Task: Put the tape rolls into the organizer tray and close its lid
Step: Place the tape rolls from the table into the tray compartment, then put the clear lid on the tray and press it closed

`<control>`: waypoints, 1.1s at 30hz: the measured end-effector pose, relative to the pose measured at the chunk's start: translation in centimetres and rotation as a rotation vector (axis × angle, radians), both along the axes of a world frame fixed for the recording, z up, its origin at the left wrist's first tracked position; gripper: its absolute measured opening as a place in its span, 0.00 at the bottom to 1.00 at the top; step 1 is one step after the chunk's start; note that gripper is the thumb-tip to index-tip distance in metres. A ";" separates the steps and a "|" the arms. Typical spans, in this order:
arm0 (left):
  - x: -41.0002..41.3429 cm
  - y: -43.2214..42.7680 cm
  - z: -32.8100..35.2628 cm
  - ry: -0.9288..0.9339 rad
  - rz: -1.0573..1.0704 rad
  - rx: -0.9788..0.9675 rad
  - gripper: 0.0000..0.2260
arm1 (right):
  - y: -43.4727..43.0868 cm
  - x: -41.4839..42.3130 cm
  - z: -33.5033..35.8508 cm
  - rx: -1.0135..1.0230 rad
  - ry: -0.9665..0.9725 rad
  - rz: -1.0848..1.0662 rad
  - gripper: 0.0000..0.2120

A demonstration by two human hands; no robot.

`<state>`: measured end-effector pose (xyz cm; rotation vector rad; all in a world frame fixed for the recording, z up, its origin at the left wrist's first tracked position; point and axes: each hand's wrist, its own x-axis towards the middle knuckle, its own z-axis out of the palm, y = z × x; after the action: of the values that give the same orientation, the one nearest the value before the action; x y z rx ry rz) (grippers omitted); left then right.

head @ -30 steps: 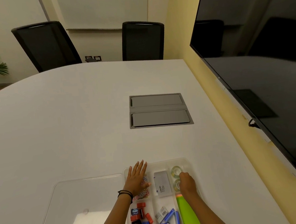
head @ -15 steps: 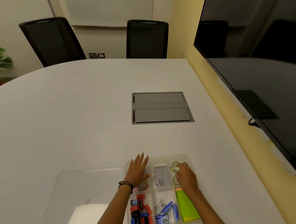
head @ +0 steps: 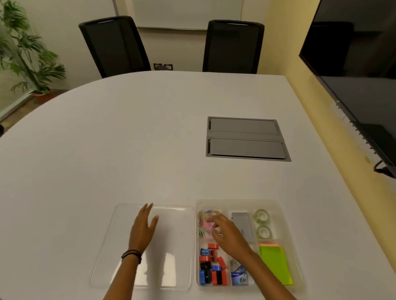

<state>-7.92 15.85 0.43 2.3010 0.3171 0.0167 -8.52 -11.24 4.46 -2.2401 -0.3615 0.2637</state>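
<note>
Left hand: I see the left hand [head: 143, 227] flat on the clear lid [head: 172, 233], fingers spread and apart, gripping nothing; a dark band circles the wrist.
Right hand: the right hand [head: 226, 233] hovers over the middle of the organizer tray [head: 289, 249], fingers loosely curled and apart, holding nothing that I can make out.
Lid: lies flat on the bench [head: 99, 156], just beside the tray's left wall (off the tray, which stands uncovered).
Tape rolls: I count two tape rolls [head: 262, 223], one behind the other, in the far right compartment of the tray, well clear of either hand.
Other tray contents: coloured paper clips [head: 203, 224] far left, a grey box [head: 241, 219] between clips and tape, red, blue and black sharpeners [head: 212, 266] near left, green sticky notes [head: 275, 261] near right.
Surroundings: a grey cable hatch [head: 245, 138] is set into the bench beyond the tray; two black chairs [head: 114, 45] stand at the far edge; a dark screen [head: 362, 68] hangs on the right wall.
</note>
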 end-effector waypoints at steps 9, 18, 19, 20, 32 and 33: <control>-7.1 9.6 -2.5 0.340 0.242 0.057 0.23 | 9.1 -2.1 -1.6 -0.036 0.167 0.226 0.14; -9.1 11.7 -3.5 0.345 0.328 -0.054 0.19 | 12.0 -4.5 -5.0 -0.520 0.287 0.395 0.18; -9.0 11.7 -3.3 0.325 0.356 -0.082 0.18 | 12.1 -4.5 -5.2 -0.541 0.300 0.395 0.19; -8.8 11.6 -3.2 0.294 0.385 -0.122 0.16 | 12.3 -4.5 -5.3 -0.547 0.311 0.390 0.19; -7.5 13.9 -3.9 0.235 0.488 -0.499 0.05 | 12.9 -5.3 -6.3 -0.659 0.251 0.464 0.25; -7.6 14.2 -4.0 0.237 0.482 -0.512 0.04 | 12.8 -5.3 -6.3 -0.655 0.238 0.457 0.24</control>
<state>-15.53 30.04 -3.54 1.6782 0.8834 -0.0857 -13.78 1.60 -1.84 -2.6875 -0.7388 1.0023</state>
